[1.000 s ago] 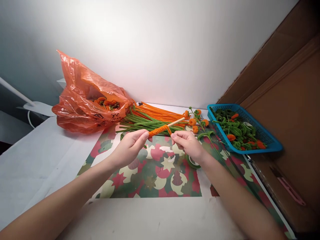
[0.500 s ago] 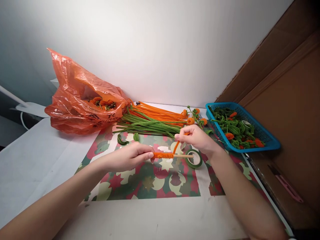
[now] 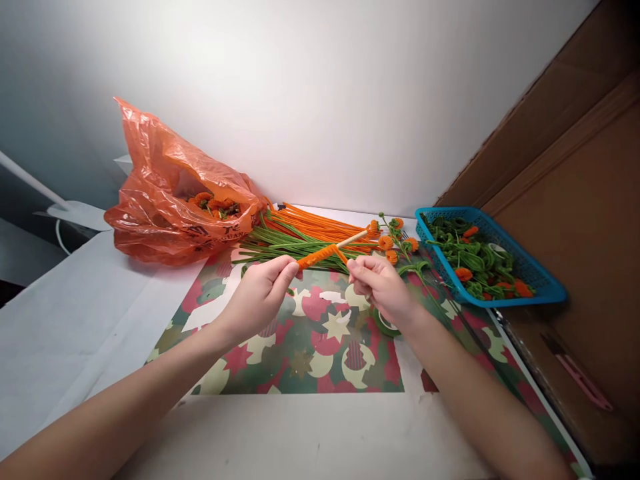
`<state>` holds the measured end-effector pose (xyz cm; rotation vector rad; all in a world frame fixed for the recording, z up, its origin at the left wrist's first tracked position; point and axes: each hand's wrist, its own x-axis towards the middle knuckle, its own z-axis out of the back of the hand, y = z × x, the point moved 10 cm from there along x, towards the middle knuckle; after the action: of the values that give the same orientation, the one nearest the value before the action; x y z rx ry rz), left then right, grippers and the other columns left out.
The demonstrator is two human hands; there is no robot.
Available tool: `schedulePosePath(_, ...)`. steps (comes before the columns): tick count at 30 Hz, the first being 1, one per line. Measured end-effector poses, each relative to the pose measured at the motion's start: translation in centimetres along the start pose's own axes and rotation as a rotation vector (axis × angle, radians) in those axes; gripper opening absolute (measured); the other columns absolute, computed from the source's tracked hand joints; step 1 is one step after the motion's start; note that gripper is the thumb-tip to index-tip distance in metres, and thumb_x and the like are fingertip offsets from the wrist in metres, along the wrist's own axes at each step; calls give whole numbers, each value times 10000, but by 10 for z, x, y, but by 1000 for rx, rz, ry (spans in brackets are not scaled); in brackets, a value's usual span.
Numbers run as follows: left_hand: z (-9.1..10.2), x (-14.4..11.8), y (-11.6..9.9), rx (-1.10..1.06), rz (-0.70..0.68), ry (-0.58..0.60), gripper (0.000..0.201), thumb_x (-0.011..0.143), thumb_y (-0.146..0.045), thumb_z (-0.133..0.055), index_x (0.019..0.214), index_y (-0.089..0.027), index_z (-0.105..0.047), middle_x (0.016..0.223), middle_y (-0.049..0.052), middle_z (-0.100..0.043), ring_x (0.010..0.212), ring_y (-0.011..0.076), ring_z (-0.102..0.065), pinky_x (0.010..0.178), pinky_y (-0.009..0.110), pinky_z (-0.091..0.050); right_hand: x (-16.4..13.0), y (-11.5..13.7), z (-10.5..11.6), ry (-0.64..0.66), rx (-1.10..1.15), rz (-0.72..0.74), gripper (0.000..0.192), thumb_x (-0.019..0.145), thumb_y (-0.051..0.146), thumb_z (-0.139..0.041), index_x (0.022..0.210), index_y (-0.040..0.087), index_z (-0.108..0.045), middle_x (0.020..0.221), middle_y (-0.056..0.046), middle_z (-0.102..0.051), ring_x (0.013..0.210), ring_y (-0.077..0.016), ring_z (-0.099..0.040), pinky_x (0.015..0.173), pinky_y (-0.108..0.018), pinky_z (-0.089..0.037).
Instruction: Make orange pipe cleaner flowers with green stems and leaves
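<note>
A thin wooden stick (image 3: 354,238) slants up to the right over the patterned mat (image 3: 310,360), with an orange pipe cleaner (image 3: 320,255) coiled round it. My left hand (image 3: 263,290) is closed on the coiled end, thumb on top. The pipe cleaner's loose end is pinched by my right hand (image 3: 377,283), just below the stick's bare part. Beneath the right hand, a roll of green tape (image 3: 385,325) is partly hidden. Green pipe cleaners (image 3: 280,241) and orange pipe cleaners (image 3: 320,225) lie in bundles behind the hands.
An orange plastic bag (image 3: 165,200) with orange flowers inside stands at the back left. Finished orange flowers (image 3: 393,243) lie behind my right hand. At the right is a blue basket (image 3: 550,293) of green and orange pieces, with a pink cutter (image 3: 583,380) below it.
Both hands have lifted, and the stick now tilts up to the right instead of lying level. The right hand has swung from above the stick to below it, and the loose end is shorter.
</note>
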<state>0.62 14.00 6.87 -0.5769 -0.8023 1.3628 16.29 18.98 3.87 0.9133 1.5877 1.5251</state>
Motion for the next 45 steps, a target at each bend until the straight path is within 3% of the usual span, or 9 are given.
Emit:
schedulePosePath(3,-12,-2,5,-256,32,163,363,950,-441,-337,718,-193,-463,555,-62,-264,478,99,-256,447,227,-229,2,-14,-11,129,221,-112,455,715,562,-691,593,197,-448,476,109,-221,430,-50,-146,447,-228,-190)
schedulePosePath(6,-26,-6,6,-353,20,368,395,954,-482,-338,733,-185,-475,570,-66,-243,482,89,-222,445,224,-210,3,-17,-12,182,265,-153,469,668,510,-745,580,202,-401,481,114,-221,424,-42,-148,446,-221,-191)
schedulePosePath(12,-35,-13,-5,-36,-132,596,390,962,-420,-344,770,-183,-588,592,-30,-421,539,111,-389,508,226,-311,2,-6,7,171,-48,-150,438,679,550,-718,559,184,-508,454,76,-365,397,-56,-249,399,-222,-173)
schedulePosePath(16,-34,-9,-6,257,-228,506,371,967,-376,-328,763,-199,-581,536,-28,-452,490,123,-398,492,248,-275,-7,25,11,94,-480,31,346,770,419,-676,558,165,-575,484,45,-434,422,-64,-297,430,-234,-210)
schedulePosePath(20,-17,-1,-5,516,-234,162,339,955,-369,-321,792,-203,-568,544,-13,-523,468,144,-428,470,255,-217,-21,63,1,-91,-786,352,337,848,293,-601,539,168,-546,504,26,-464,490,-90,-383,520,-253,-294)
schedulePosePath(24,-2,-2,-12,427,-217,-38,297,947,-330,-338,757,-197,-524,523,-31,-509,454,127,-436,466,234,-253,-29,68,2,-230,-699,457,306,877,287,-567,597,169,-607,505,26,-472,478,-89,-367,503,-246,-305)
schedulePosePath(28,9,-7,-24,165,-254,-104,279,942,-277,-360,721,-190,-504,506,-59,-430,430,94,-367,451,212,-275,-28,58,4,-199,-472,446,315,870,358,-575,634,163,-648,496,28,-462,449,-80,-348,439,-234,-277)
schedulePosePath(36,1,-6,-26,-141,-280,94,353,951,-297,-353,654,-173,-499,537,-53,-339,478,87,-330,469,212,-288,-8,36,3,108,-6,304,370,737,556,-700,664,194,-680,587,-7,-581,546,-121,-507,504,-251,-403)
schedulePosePath(45,-26,-9,-14,-88,-255,458,381,969,-359,-334,722,-166,-551,576,-44,-385,520,92,-354,513,212,-302,-2,21,0,281,-37,103,382,741,486,-709,570,160,-604,503,22,-513,432,-71,-404,413,-212,-288)
